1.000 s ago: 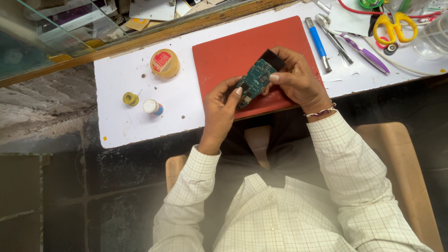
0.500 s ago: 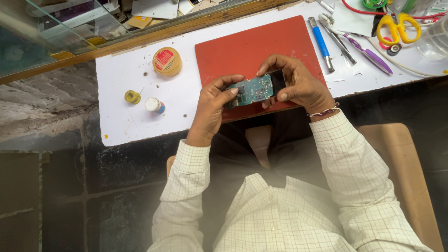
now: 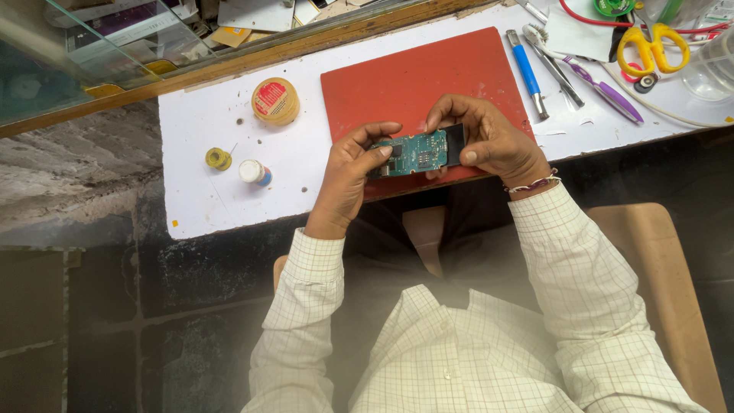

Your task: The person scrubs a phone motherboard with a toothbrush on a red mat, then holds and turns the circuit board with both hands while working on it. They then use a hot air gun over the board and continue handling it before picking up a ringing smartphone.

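Head view, left to right. A small yellow spool (image 3: 218, 158) and a white-capped vial (image 3: 253, 171) lie on the white bench (image 3: 199, 206); behind them sits a round tin (image 3: 275, 100). All three are well apart from the hands, seemingly set aside within reach.

At centre lies a red mat (image 3: 413, 76), which probably serves as the working surface. Above its near edge the left hand (image 3: 348, 172) and right hand (image 3: 489, 141) share a green circuit board (image 3: 413, 153), held level and face up so its components show. The left grip is clenched on the board's left end, thumb on top; the right grip pinches the dark right end, fingers curled over it. Holding both ends likely steadies the board for inspection.

Right of the mat: a blue-handled tool (image 3: 527, 73), a purple-handled tool (image 3: 604, 92) and yellow scissors (image 3: 650, 46), laid out on the right hand's side.
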Tool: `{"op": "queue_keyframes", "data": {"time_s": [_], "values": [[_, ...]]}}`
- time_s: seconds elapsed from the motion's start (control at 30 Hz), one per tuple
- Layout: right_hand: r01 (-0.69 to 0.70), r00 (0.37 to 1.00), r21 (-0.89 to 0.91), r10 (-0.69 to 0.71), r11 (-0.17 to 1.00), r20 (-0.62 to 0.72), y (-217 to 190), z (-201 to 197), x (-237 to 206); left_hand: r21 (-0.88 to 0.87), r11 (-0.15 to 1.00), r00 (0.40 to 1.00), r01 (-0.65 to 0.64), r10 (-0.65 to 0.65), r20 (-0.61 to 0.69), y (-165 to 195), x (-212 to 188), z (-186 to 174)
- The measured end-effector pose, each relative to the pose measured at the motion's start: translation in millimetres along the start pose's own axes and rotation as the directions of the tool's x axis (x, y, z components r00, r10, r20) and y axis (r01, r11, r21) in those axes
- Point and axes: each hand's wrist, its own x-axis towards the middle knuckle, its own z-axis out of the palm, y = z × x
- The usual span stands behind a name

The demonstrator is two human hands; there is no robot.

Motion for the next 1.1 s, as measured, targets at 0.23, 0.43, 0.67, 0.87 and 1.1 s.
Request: {"op": "queue_keyframes", "data": {"time_s": [0.23, 0.43, 0.67, 0.87, 1.1], "values": [[-0.002, 0.982, -0.111, -0.019, 0.994, -0.188, 2.3, 0.8, 1.0, -0.049, 0.996, 0.997, -0.069, 0.068, -0.028, -5.5, 3.4, -0.7], [0.009, 0.953, -0.196, -0.068, 0.981, -0.295, 3.5, 3.8, 2.9, -0.124, 0.99, 0.995, -0.065, 0.056, -0.078, -5.8, 5.3, -1.3], [0.017, 0.937, -0.236, -0.098, 0.972, -0.334, 1.8, 7.2, 6.7, -0.081, 0.991, 0.991, -0.102, 0.095, -0.091, -8.2, 4.5, 2.2], [0.034, 0.936, -0.21, -0.105, 0.977, -0.336, 4.1, 4.8, 7.2, 0.007, 0.99, 0.985, -0.143, 0.143, -0.094, -10.3, 4.2, 3.8], [0.034, 0.933, -0.19, -0.099, 0.981, -0.345, 8.1, 0.7, 8.0, -0.022, 0.99, 0.987, -0.137, 0.135, -0.084, -10.8, 3.9, 3.3]]}}
